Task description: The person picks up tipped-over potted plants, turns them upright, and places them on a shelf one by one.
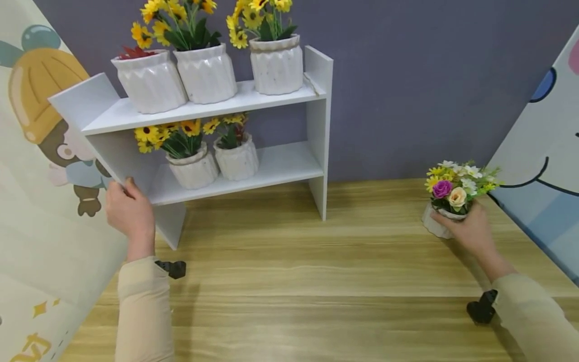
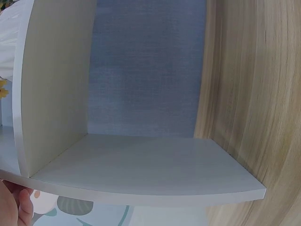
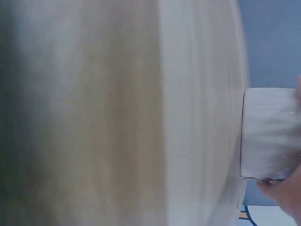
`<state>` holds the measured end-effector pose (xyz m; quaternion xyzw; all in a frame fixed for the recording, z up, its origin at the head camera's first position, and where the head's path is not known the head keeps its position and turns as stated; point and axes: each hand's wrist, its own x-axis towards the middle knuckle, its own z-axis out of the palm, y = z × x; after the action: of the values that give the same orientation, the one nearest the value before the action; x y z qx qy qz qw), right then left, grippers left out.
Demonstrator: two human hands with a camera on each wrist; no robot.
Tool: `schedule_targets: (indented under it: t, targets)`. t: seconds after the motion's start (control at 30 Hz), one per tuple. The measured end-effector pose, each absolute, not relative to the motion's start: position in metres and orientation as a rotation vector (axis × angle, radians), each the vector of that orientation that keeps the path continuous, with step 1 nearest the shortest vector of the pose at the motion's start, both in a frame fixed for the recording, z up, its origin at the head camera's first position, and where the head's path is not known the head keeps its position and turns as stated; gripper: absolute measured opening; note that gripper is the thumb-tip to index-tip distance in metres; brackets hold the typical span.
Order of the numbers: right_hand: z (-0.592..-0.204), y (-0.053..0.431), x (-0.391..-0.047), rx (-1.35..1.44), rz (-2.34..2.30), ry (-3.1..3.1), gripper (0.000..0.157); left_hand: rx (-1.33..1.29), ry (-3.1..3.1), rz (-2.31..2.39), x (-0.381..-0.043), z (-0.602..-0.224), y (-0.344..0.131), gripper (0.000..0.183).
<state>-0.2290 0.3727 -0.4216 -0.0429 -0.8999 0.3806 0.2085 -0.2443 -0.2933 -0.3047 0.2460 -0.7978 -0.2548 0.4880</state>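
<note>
A white two-tier shelf (image 1: 316, 130) stands against the back wall. My left hand (image 1: 131, 206) grips the front edge of its left side panel, level with the lower board; part of that hand (image 2: 14, 205) shows at the lower left corner of the left wrist view. Far to the right, my right hand (image 1: 472, 231) holds a white ribbed flower pot (image 1: 436, 223) by its sides, near the wooden surface. White, yellow, purple and peach artificial flowers (image 1: 458, 188) fill this pot. In the right wrist view the pot (image 3: 268, 134) lies at the right edge, partly covered by fingers.
White pots (image 1: 205, 75) with yellow or red flowers line the upper tier. Two smaller pots (image 1: 237, 158) sit on the lower tier, towards its left. Wood-grain tabletop (image 1: 294, 281) spreads in front, with cartoon-printed panels (image 1: 40, 191) at both sides.
</note>
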Motion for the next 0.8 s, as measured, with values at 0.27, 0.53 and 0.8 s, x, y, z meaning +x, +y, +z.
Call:
schedule_targets:
  t: [0.27,0.53,0.8]
  targets:
    - [-0.421,0.372,-0.231,-0.178,0.909,-2.591,0.098,0.595,-1.910,-0.623,-0.244,-0.304,-0.294,0.046]
    - [-0.408,0.352,-0.231,-0.194,0.806,-2.625,0.099,0.598,-1.914,-0.616,-0.245,-0.304,-0.295,0.046]
    - [-0.384,0.322,-0.231,-0.098,0.713,-2.600,0.100,0.565,-1.901,-0.595,-0.245,-0.307,-0.294,0.046]
